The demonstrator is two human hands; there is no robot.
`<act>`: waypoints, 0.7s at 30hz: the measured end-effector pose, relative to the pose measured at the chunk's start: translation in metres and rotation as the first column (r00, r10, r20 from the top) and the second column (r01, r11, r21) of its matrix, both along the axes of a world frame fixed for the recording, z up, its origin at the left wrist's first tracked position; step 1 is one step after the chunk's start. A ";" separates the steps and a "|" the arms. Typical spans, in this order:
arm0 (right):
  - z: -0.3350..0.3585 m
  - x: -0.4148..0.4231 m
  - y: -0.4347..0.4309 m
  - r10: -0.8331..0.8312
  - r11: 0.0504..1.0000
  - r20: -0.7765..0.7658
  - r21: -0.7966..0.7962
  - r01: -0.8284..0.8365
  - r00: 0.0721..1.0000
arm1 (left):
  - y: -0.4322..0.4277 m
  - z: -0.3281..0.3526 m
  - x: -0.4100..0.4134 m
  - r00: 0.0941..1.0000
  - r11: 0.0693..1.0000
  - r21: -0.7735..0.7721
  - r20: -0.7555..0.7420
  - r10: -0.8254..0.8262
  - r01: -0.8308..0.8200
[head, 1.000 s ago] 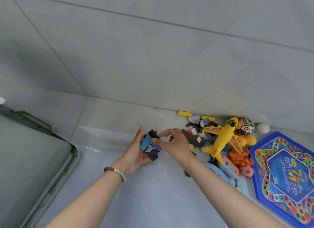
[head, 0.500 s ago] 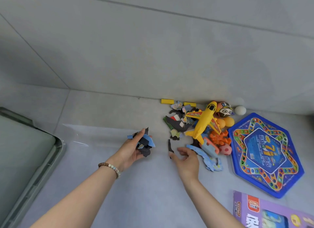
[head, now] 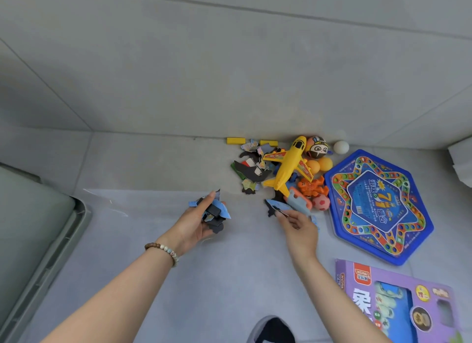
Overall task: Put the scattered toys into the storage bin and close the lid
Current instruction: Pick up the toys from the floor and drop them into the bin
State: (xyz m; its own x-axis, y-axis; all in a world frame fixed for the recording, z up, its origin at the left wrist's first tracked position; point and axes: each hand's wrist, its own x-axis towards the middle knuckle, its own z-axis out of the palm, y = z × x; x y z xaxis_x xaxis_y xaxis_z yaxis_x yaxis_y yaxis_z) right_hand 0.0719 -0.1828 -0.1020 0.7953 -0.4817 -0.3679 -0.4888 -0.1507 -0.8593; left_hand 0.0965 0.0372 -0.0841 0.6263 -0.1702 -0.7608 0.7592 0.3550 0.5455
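Nearest, a purple toy box (head: 398, 304). Beyond it, clutching a fistful of puzzle pieces (head: 213, 213) in the left hand (head: 194, 223), pinching one blue piece (head: 273, 205) with the right hand (head: 297, 227). Storage bin (head: 76, 230) at left edge; yellow plane (head: 288, 168) farthest, by the wall (head: 229, 61).

Toys (head: 313, 186) heaped against wall, yellow plane (head: 288, 167) on top, puzzle pieces (head: 217, 211) in left hand (head: 192, 223), grey bin (head: 38, 240) leftward

Both bare forearms reach forward. The left hand (head: 196, 221), a beaded bracelet (head: 163, 250) on its wrist, grips a bunch of flat blue and black puzzle pieces (head: 217, 212) under its thumb. The right hand (head: 298, 229), knuckles up, pinches a flat blue puzzle piece (head: 273, 204) at its fingertips.
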 end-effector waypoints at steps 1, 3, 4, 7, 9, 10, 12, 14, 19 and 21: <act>0.001 -0.004 -0.015 -0.025 1.000 0.002 -0.012 0.025 1.000 | -0.005 0.002 0.001 1.000 1.000 -0.005 -0.001 -0.002 0.002; 0.001 -0.011 -0.041 -0.070 0.996 -0.035 -0.060 0.068 0.997 | -0.016 0.003 0.002 1.000 1.000 -0.014 -0.004 -0.016 0.016; -0.001 -0.012 -0.051 -0.081 0.992 -0.069 -0.098 0.074 0.994 | -0.022 0.003 0.002 1.000 1.000 -0.015 -0.004 -0.024 0.024; -0.010 -0.011 -0.065 -0.098 0.981 -0.136 -0.179 0.073 0.986 | -0.035 0.001 0.003 0.999 0.999 -0.017 -0.015 -0.029 0.029; -0.015 -0.009 -0.066 -0.086 0.968 -0.133 -0.246 0.051 0.987 | -0.040 0.001 0.005 0.999 0.999 -0.013 -0.027 -0.037 0.037; -0.016 -0.010 -0.065 -0.063 0.965 -0.134 -0.261 0.026 0.989 | -0.042 0.000 0.006 0.999 0.999 -0.012 -0.030 -0.042 0.041; -0.016 -0.011 -0.060 -0.021 0.968 -0.151 -0.249 -0.017 0.988 | -0.045 -0.001 0.006 0.998 0.999 -0.007 -0.033 -0.053 0.053; -0.013 -0.009 -0.056 -0.035 0.983 -0.177 -0.184 0.002 0.984 | -0.047 -0.002 0.005 0.997 0.997 0.000 -0.040 -0.071 0.071; -0.017 0.001 -0.052 -0.011 0.996 -0.311 -0.088 -0.017 0.950 | -0.048 -0.005 0.002 0.996 0.997 0.000 -0.052 -0.075 0.075; -0.019 0.004 -0.051 0.034 0.997 -0.353 -0.049 -0.055 0.935 | -0.047 -0.005 0.002 0.996 0.998 0.000 -0.054 -0.067 0.067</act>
